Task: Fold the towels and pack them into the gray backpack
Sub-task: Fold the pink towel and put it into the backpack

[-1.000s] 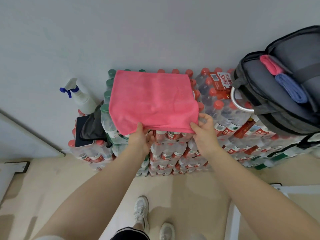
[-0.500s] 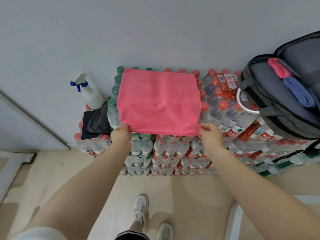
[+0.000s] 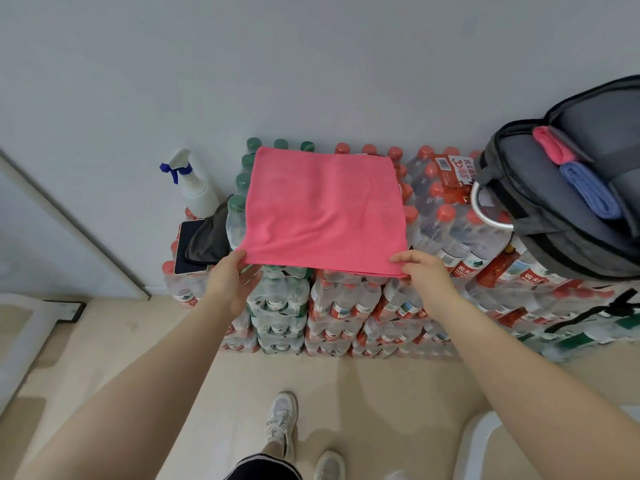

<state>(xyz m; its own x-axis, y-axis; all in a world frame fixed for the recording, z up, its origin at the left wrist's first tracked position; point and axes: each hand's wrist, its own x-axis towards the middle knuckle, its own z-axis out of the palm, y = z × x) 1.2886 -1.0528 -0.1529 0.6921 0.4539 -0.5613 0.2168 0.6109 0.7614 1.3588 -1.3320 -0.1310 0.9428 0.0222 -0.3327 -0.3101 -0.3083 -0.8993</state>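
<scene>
A pink towel (image 3: 323, 209) lies spread flat on top of stacked packs of water bottles (image 3: 343, 299). My left hand (image 3: 230, 280) pinches its near left corner. At the near right corner my right hand (image 3: 424, 271) grips the towel's edge. The gray backpack (image 3: 540, 202) lies open on the bottles at the right. Inside it sit a folded pink towel (image 3: 552, 145) and a folded blue towel (image 3: 588, 190), side by side.
A white spray bottle (image 3: 195, 187) stands at the left by the wall. A phone (image 3: 188, 245) and a dark cloth (image 3: 209, 237) lie beside it. The wall rises right behind the bottles. My feet (image 3: 284, 420) stand on a beige floor.
My hands have spread apart along the towel's near edge, from its middle out to the two near corners. The towel now lies flatter and wider.
</scene>
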